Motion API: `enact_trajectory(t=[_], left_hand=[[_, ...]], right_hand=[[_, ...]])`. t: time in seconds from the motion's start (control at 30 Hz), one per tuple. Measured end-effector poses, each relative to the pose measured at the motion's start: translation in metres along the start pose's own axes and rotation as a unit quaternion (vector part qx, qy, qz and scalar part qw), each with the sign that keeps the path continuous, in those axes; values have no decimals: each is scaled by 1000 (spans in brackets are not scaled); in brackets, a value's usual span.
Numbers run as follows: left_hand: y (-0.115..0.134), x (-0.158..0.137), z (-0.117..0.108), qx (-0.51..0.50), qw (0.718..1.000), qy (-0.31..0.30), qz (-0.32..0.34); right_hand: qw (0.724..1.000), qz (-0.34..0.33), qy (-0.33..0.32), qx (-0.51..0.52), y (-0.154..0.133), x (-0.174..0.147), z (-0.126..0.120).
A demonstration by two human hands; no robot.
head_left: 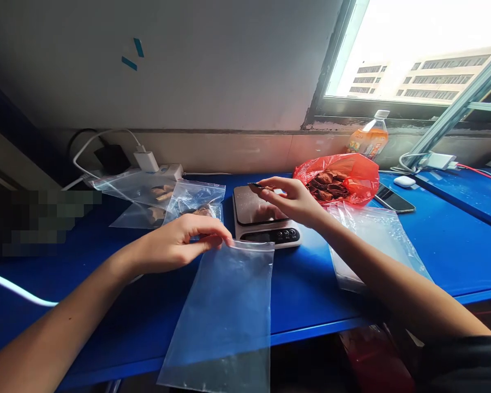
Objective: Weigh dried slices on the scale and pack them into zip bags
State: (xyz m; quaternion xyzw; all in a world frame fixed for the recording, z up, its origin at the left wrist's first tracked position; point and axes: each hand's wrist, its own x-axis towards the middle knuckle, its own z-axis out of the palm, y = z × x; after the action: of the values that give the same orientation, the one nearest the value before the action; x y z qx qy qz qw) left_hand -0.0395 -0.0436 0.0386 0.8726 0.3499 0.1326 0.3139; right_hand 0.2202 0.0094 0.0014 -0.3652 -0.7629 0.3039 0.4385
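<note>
My left hand (188,243) pinches the top corner of a clear zip bag (237,311), which hangs down past the table's front edge. The bag looks flat. Above the white digital kitchen scale (239,221), my right hand (290,199) holds a dark brown dried piece (262,187) between its fingertips. The scale's dark plate (249,204) lies under that hand. Right behind it, a red plastic bag (364,174) stands open with many similar dried brown pieces (329,185) inside. Filled zip bags (198,194) with brown pieces lie left of the scale.
A stack of clear zip bags (368,234) lies under my right forearm. Beyond it are a phone (396,197), a white earphone case (405,182) and a drink bottle (372,136). Chargers (146,161) and cables sit against the wall on the blue table (311,305).
</note>
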Motion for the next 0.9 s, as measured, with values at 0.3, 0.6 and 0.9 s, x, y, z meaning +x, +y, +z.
enact_trajectory(t=[0.3,0.6,0.9], left_hand=[[-5,0,14,75,975,150,148],[-8,5,22,124,970,159,137],[-13,4,26,128,964,223,66]], right_hand=[[914,143,-109,363,-40,-24,22],[950,151,-115,246,-40,-27,31],[965,111,-63,227,-45,-31,28]])
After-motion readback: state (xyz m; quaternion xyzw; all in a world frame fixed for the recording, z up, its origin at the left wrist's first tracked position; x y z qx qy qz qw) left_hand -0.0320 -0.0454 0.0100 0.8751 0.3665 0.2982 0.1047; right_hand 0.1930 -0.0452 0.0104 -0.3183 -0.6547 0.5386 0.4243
